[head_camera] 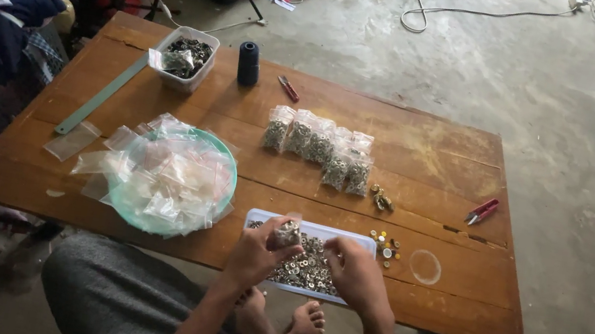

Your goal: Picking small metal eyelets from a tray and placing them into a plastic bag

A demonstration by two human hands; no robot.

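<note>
I sit at a low wooden table [430,154]. My left hand [258,254] holds a small clear bag of metal buttons [288,233] above a shallow tray [362,240] full of loose metal buttons [305,270]. My right hand [354,273] rests over the tray's right part with its fingers curled by the buttons; what they pinch is hidden. A row of several filled little bags [317,146] lies in the middle of the table. A green round bowl [229,159] heaped with empty clear bags [166,172] stands to the left.
A clear box of dark buttons [186,58], a dark thread spool [249,63], a green ruler [102,96], two red snips [288,89] [482,211], loose buttons [384,248] and a clear ring [425,267] lie on the table. Clothes pile up at left; cables run across the floor.
</note>
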